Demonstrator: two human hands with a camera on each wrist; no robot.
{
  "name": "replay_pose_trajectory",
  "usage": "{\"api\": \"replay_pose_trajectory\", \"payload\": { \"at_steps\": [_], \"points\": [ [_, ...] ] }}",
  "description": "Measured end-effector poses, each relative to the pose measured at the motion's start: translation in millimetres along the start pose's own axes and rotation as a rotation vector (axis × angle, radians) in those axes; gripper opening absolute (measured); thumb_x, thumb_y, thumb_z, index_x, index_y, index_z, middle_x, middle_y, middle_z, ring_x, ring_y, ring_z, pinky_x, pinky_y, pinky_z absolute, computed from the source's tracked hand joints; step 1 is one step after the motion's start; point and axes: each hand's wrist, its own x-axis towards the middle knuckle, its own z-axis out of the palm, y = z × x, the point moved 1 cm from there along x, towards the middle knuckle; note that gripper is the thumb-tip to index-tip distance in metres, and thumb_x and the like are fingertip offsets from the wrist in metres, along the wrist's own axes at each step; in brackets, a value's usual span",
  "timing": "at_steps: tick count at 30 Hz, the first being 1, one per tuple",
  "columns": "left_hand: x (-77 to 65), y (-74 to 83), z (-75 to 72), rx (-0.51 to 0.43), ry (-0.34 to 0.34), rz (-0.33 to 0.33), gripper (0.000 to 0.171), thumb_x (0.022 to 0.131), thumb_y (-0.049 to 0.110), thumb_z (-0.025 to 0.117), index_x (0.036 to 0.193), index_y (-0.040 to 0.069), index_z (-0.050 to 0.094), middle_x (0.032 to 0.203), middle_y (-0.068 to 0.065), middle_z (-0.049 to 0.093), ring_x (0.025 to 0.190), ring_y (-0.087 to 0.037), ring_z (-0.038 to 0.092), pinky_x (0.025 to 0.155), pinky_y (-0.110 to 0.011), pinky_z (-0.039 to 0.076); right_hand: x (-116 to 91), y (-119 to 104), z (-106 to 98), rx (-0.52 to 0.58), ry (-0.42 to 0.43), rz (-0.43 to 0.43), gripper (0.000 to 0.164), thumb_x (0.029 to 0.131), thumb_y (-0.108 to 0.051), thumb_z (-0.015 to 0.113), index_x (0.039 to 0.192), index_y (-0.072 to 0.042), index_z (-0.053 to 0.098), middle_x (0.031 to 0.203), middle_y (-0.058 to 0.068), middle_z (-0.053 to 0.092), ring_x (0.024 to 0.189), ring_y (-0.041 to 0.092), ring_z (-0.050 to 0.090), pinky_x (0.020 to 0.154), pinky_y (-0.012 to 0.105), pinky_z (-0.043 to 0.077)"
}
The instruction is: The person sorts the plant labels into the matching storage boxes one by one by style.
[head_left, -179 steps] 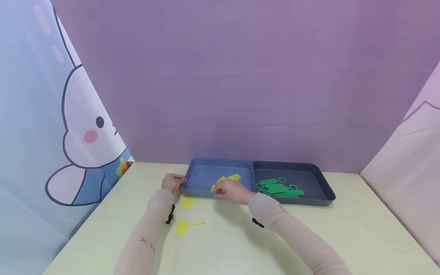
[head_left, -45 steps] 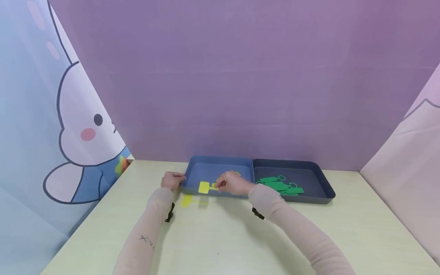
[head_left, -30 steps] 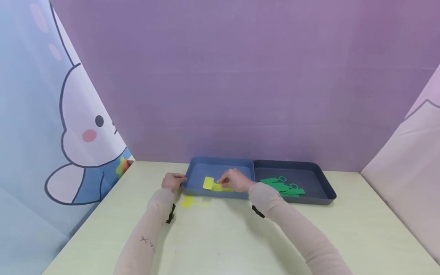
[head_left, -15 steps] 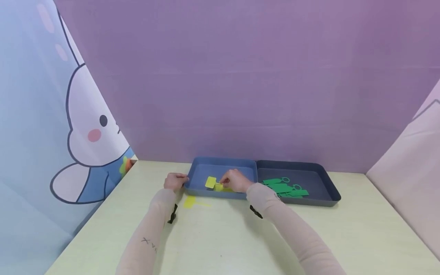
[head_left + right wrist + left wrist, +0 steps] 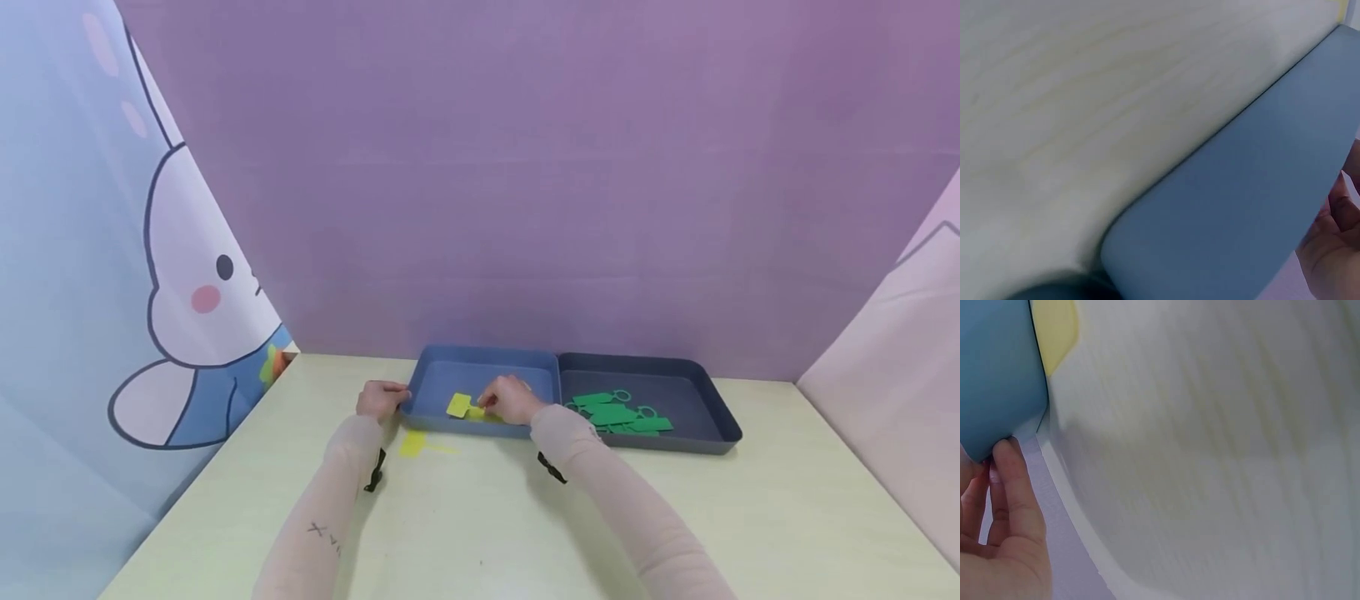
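Note:
My left hand (image 5: 381, 399) pinches the left edge of the blue tray (image 5: 444, 377); the left wrist view shows the fingertips (image 5: 1005, 447) at the tray's rim. Over the front part of that tray, my right hand (image 5: 512, 398) pinches the thin tail of a yellow tag (image 5: 459, 405) with a square flat end. More yellow tags lie under and behind the right hand, partly hidden. Another yellow tag (image 5: 412, 443) rests on the table before the tray. In the right wrist view, the tray's wall (image 5: 1229, 181) hides part of the right hand (image 5: 1335, 250).
A dark grey tray (image 5: 686, 400) adjoins the blue one on the right. Several green tags (image 5: 615, 414) with ring ends are heaped in its front left part. A purple curtain (image 5: 480, 183) hangs just behind both trays, and a printed cloth (image 5: 187, 292) stands to the left.
Six seconds ago two yellow tags lay on the table; one remains there. The right hand has carried a yellow tag over the front wall and lowered it into the blue tray. The left hand stays put.

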Motion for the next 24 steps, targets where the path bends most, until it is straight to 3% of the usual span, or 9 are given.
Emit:
{"api": "replay_pose_trajectory", "payload": {
  "at_steps": [16, 24],
  "points": [
    [1.7, 0.1, 0.3, 0.003, -0.003, 0.000, 0.027, 0.085, 0.020, 0.063, 0.105, 0.003, 0.068, 0.106, -0.015, 0.067, 0.068, -0.012, 0.061, 0.065, -0.026, 0.047, 4.1, 1.4, 5.3, 0.041, -0.050, 0.045, 0.020, 0.083, -0.002, 0.063, 0.101, -0.004, 0.071, 0.104, 0.010, 0.068, 0.090, 0.021, 0.064, 0.073, 0.028, 0.054],
    [0.8, 0.9, -0.1, 0.006, -0.005, -0.004, 0.027, 0.085, 0.019, 0.063, 0.106, 0.003, 0.068, 0.107, -0.016, 0.067, 0.066, -0.010, 0.060, 0.065, -0.025, 0.047, 5.3, -0.5, 9.5, 0.012, -0.062, 0.053, 0.019, 0.084, 0.001, 0.062, 0.098, -0.005, 0.072, 0.100, 0.009, 0.069, 0.091, 0.022, 0.064, 0.075, 0.030, 0.054]
  ]
}}
